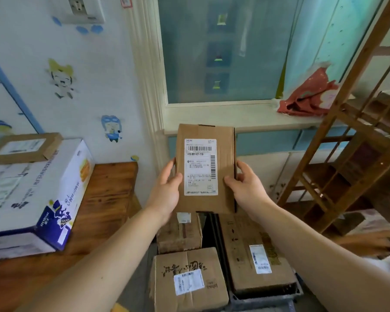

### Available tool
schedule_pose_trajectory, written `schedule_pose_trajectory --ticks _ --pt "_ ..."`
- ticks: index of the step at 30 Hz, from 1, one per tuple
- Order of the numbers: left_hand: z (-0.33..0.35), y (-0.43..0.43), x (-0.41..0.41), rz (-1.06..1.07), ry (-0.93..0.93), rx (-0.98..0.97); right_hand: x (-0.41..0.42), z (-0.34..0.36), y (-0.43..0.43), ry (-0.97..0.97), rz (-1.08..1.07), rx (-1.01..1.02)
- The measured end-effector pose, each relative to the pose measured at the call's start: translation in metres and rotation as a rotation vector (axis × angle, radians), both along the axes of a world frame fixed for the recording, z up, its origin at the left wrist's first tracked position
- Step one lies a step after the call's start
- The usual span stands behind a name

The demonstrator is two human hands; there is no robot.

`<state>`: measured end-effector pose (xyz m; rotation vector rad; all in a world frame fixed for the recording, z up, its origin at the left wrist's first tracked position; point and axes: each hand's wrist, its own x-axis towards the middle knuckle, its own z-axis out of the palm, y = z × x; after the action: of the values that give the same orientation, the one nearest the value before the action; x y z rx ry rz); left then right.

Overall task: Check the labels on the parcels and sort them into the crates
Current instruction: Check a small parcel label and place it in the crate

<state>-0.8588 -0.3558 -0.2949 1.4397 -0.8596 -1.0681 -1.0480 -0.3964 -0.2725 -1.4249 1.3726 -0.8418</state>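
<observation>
I hold a flat brown cardboard parcel upright in front of me, its white shipping label with barcodes facing me. My left hand grips its left edge and my right hand grips its right edge, thumbs on the front face. Below on the floor lie three more labelled brown parcels: a small one, a nearer one with black writing, and a long one lying in a dark crate.
A wooden table stands at the left with a large white and blue carton and a flat parcel on top. A wooden rack leans at the right. A red cloth lies on the windowsill.
</observation>
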Motion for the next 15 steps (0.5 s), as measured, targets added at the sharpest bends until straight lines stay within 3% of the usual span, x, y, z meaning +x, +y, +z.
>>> schedule_pose_trajectory --ticks 9,15 --pt "-0.091 0.012 -0.028 0.091 -0.073 0.171 -0.017 -0.112 -0.007 -0.006 0.062 0.165" --pt "-0.178 0.020 -0.022 0.143 -0.022 0.257 -0.012 -0.207 0.003 -0.035 0.040 0.214"
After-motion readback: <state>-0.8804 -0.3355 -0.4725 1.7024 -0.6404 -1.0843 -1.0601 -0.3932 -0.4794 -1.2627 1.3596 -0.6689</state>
